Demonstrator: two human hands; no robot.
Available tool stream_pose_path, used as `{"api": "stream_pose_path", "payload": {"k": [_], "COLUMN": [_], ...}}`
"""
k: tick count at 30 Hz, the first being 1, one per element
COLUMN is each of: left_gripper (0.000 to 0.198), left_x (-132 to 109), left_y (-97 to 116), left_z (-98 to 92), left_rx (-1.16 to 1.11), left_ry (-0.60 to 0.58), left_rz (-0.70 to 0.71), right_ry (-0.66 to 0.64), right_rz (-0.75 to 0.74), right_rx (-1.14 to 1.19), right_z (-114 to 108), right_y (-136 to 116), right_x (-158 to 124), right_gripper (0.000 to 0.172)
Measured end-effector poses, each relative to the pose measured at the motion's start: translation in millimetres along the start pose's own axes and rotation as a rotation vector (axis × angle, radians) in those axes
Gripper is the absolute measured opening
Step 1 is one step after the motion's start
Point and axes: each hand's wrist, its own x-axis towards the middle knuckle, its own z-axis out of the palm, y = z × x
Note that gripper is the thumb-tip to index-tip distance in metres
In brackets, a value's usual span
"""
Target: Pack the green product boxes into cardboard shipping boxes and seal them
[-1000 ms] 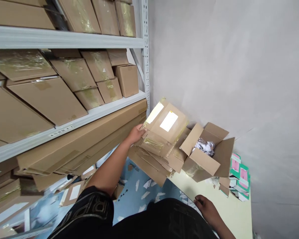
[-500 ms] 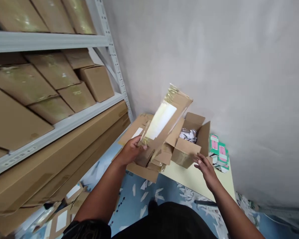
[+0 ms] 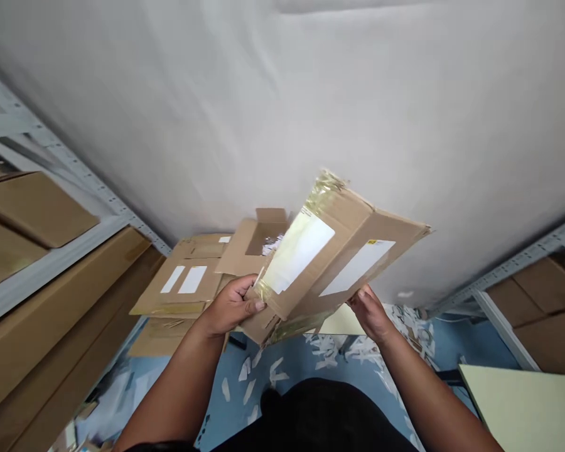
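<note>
A cardboard box (image 3: 353,257), tilted and raised in front of me, has white labels on two sides and shiny tape along its edges. My left hand (image 3: 235,306) grips its lower left end, thumb on top. Under the right side, my right hand (image 3: 370,312) holds the lower edge, its fingertips partly hidden behind the cardboard. Behind the raised box stands an open carton (image 3: 245,248) with crumpled paper inside. Left of it lie flattened cardboard pieces (image 3: 169,301) with white labels.
Metal shelving (image 3: 70,251) with cardboard boxes rises on the left; another shelf (image 3: 503,323) stands at right. A pale table (image 3: 532,408) is at lower right. Paper scraps (image 3: 327,351) litter the blue floor. A grey wall (image 3: 263,113) closes off the back.
My view has swung right. The held box has turned and opened out, showing a second labelled side. My right hand has left the open carton and taken hold of the box.
</note>
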Motion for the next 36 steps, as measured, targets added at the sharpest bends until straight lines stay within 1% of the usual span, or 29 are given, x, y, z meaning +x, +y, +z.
{"api": "stream_pose_path", "payload": {"k": [3, 5, 8, 10, 13, 15, 17, 20, 22, 24, 26, 28, 31, 33, 36], "left_gripper": [0.06, 0.062, 0.065, 0.067, 0.069, 0.066, 0.063, 0.062, 0.062, 0.06, 0.059, 0.066, 0.079, 0.082, 0.087], "left_x": [41, 70, 112, 135, 168, 190, 214, 249, 266, 278, 284, 284, 273, 260, 240], "left_y": [-3, -8, -14, -19, -29, -40, -55, -80, -94, -104, -113, -120, -129, -131, -129], "left_z": [70.0, 118.0, 187.7, 228.6, 276.8, 301.8, 325.3, 365.0, 393.7, 421.2, 446.0, 469.0, 501.8, 521.8, 547.1], "left_rx": [0.01, 0.047, 0.139, 0.174, 0.091, -0.024, -0.138, -0.275, -0.329, -0.355, -0.411, -0.511, -0.63, -0.64, -0.607], "left_ry": [-0.004, -0.043, -0.123, -0.188, -0.359, -0.49, -0.599, -0.706, -0.745, -0.779, -0.846, -0.941, -1.066, -1.141, -1.276], "left_rz": [0.024, 0.033, 0.05, 0.063, 0.019, -0.076, -0.2, -0.376, -0.461, -0.524, -0.595, -0.682, -0.763, -0.748, -0.633], "right_ry": [0.189, 0.317, 0.485, 0.59, 0.728, 0.799, 0.863, 0.973, 1.104, 1.265, 1.387, 1.456, 1.589, 1.654, 1.672], "right_rz": [-0.04, -0.06, -0.098, -0.119, -0.12, -0.099, -0.075, -0.055, -0.044, -0.01, 0.031, 0.042, 0.059, 0.085, 0.088], "right_rx": [0.06, 0.071, 0.083, 0.101, 0.112, 0.103, 0.091, 0.053, 0.021, 0.024, 0.073, 0.143, 0.22, 0.233, 0.209], "right_z": [-63, -104, -158, -187, -224, -244, -260, -277, -282, -281, -278, -273, -267, -265, -266], "right_y": [-37, -59, -83, -93, -102, -106, -108, -112, -115, -118, -118, -114, -103, -94, -80], "right_x": [-32, -52, -79, -96, -120, -134, -149, -169, -181, -191, -200, -210, -227, -243, -268], "right_gripper": [0.052, 0.051, 0.053, 0.056, 0.058, 0.058, 0.06, 0.066, 0.075, 0.087, 0.093, 0.091, 0.08, 0.071, 0.054]}}
